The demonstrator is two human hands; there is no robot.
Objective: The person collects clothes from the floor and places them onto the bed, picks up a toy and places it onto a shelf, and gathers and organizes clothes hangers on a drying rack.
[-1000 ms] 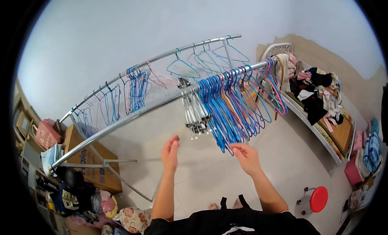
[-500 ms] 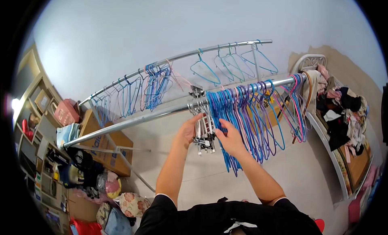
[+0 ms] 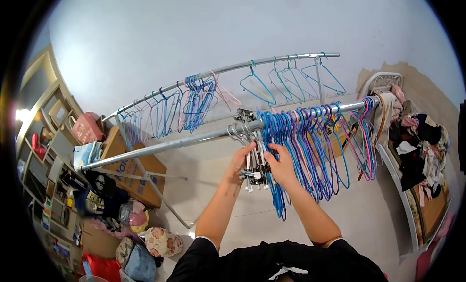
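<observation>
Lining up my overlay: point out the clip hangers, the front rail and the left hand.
clip hangers (image 3: pixel 256 171), head view, lower clips of the bunch
front rail (image 3: pixel 170 144), head view, bare tube
left hand (image 3: pixel 241 160), head view, back of hand

Front rail (image 3: pixel 184 142) is the landmark: clip hangers (image 3: pixel 253 158) hang from it mid-length, wire hangers (image 3: pixel 310 146) packed just right of those. Back rail (image 3: pixel 218 71) runs behind it. Cardboard box (image 3: pixel 127 173) sits below its left end, bed (image 3: pixel 417 175) beyond its right end.
</observation>
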